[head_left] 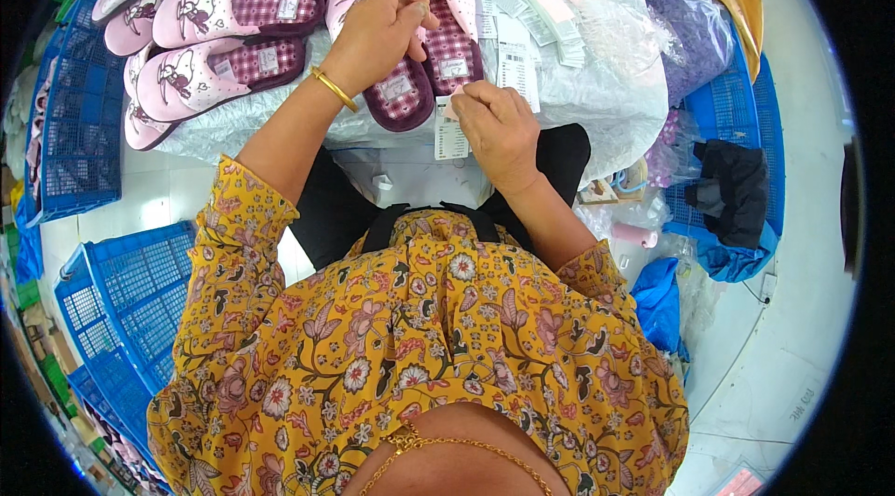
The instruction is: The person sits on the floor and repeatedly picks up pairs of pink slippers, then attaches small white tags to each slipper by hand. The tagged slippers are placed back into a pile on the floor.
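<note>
A pair of pink slippers with dark maroon trim and checked insoles lies in front of me, the left slipper [399, 97] and the right slipper [453, 41] side by side, toes pointing away. Over their openings is my left hand [380, 37], its fingers curled and pinched; whatever they hold, if anything, is hidden. By the heel of the right slipper, my right hand [499, 130] is closed with thumb and fingers on a white printed paper tag [450, 137], which hangs at the table's near edge.
More pink slippers [200, 11] are stacked at the left of the plastic-covered table [611, 86]. Loose paper tags [545, 6] spread across its far middle. Blue crates stand at the left [126, 296] and right [769, 123], with bags and dark cloth on the right.
</note>
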A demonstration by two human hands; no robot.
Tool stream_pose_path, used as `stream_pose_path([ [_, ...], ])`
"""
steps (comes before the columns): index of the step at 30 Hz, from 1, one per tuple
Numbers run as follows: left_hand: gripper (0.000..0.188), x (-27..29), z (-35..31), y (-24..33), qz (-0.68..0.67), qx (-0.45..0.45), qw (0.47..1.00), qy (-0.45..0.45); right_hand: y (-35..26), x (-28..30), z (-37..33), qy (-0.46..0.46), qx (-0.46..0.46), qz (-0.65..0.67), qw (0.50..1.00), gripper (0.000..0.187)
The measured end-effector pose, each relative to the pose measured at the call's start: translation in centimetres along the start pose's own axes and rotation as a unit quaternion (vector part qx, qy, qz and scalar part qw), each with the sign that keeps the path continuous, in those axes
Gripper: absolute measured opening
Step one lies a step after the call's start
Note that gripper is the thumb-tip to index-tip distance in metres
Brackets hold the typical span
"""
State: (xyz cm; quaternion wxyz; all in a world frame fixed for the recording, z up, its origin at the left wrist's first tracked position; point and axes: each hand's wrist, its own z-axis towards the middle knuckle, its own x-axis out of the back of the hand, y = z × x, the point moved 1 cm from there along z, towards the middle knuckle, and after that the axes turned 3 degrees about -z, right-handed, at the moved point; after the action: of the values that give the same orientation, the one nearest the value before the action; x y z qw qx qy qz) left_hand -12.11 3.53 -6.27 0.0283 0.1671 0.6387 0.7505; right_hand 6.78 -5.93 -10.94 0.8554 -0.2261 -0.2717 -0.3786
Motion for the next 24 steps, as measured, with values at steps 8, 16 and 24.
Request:
stream_pose_path([
  [8, 0.006, 0.4, -0.8, -0.5, 0.038, 0.004, 0.999, -0.035, 1.0, -0.3, 0.4, -0.016, 0.045, -0.016, 0.999, 0.02],
  [16, 0.005, 0.6, -1.0, -0.7, 0.051, 0.014, 0.997, -0.051, 2.7, 0.5, 1.2, -0.034, -0.017, 0.01, 0.999, 0.015],
  [24, 0.008, 0.6, -1.2, -0.5, -0.014, 0.025, 0.994, -0.109, 1.9, 0.5, 4.1, -0.13, -0.286, 0.211, 0.926, 0.016],
])
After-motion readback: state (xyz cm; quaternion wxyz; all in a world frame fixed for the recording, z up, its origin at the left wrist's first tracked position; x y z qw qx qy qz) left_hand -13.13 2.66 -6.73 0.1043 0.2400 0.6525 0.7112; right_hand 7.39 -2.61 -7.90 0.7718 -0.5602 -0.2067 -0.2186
